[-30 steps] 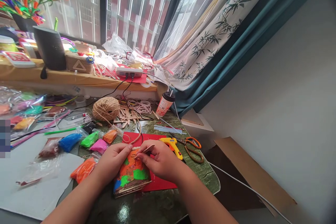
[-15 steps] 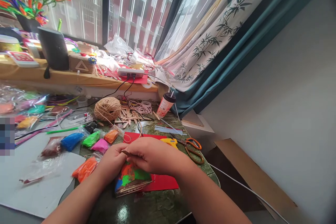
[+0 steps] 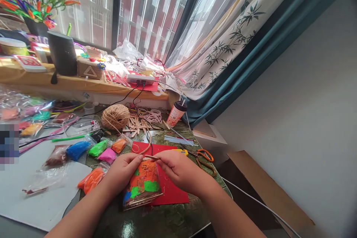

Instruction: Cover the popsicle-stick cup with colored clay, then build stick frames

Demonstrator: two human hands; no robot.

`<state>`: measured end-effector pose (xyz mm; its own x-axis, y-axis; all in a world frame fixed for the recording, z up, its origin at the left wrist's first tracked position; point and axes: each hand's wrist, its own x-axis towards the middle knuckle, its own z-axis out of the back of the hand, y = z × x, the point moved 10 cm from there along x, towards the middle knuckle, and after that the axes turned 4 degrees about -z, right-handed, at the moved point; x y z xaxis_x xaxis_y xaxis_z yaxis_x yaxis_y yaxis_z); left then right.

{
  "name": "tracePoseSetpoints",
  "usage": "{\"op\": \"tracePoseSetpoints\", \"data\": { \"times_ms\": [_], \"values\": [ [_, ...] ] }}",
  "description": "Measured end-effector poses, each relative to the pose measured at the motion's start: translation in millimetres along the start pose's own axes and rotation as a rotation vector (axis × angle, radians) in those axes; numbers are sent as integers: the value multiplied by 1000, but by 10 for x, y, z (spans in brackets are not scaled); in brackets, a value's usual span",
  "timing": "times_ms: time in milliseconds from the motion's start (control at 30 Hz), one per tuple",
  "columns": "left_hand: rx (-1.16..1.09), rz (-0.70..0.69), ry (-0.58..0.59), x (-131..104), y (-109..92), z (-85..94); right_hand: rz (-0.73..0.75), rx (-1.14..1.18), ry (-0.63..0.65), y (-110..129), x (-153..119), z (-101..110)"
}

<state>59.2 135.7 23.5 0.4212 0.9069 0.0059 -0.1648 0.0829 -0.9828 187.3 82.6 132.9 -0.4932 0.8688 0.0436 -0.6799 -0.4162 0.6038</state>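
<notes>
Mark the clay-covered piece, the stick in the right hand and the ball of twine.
Clay-covered piece point(image 3: 145, 178), head view: middle of its orange area.
Stick point(image 3: 152, 157), head view: its exposed length.
Ball of twine point(image 3: 115, 116), head view: middle of its front.

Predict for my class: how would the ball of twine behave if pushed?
The ball of twine would probably roll, being round. It seems unlikely to slip, since its surface looks rough. The wooden sticks beside it might slow it.

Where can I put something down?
The dark-green tabletop is bare in front of the orange, green and blue clay-covered piece; so is the white board in front of the clear plastic bag. It's crowded around the tan twine ball and pale wooden sticks.
</notes>
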Motion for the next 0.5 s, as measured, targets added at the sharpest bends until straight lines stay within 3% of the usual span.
{"op": "tracePoseSetpoints", "data": {
  "times_ms": [133, 333, 500],
  "values": [
    [-6, -19, 18, 2, -11, 2, -60, -176, 36, -75, -32, -12],
    [6, -61, 88, 1, -5, 18, 115, -278, 63, 14, 11, -147],
    [-3, -64, 147, 0, 32, -9, 116, -306, 51, 22, 17, -171]
  ]
}}
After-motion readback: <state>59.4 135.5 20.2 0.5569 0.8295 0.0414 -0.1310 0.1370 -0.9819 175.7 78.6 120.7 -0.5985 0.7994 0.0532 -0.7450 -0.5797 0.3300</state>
